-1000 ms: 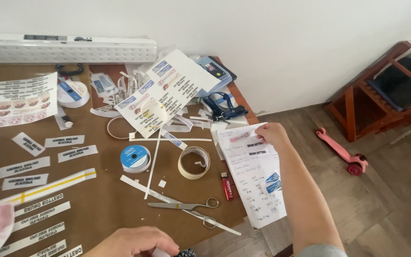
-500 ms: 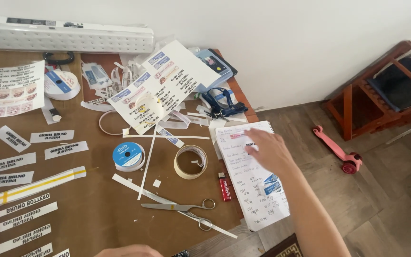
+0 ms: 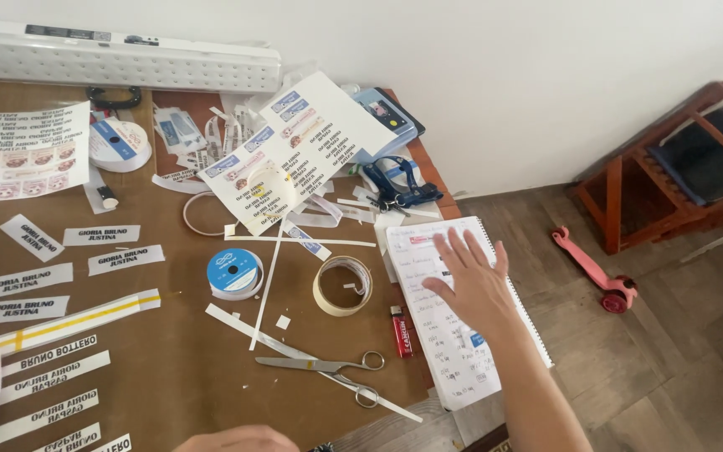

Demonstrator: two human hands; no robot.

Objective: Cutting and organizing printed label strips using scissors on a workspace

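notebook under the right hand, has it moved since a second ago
Yes. The notebook, lifted off the table earlier, now lies flat beside the red lighter under the right hand.

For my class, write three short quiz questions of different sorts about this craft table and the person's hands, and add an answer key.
1. True or false: the right hand lies flat with fingers spread on the spiral notebook.
2. Which thing lies nearest the notebook's left edge? A) blue tape roll B) red lighter C) scissors
3. Fill in: the beige tape ring lies to the ____ of the blue tape roll as the camera sees it.

Key: 1 true; 2 B; 3 right. The left hand shows only at the bottom edge, so its grip cannot be judged.
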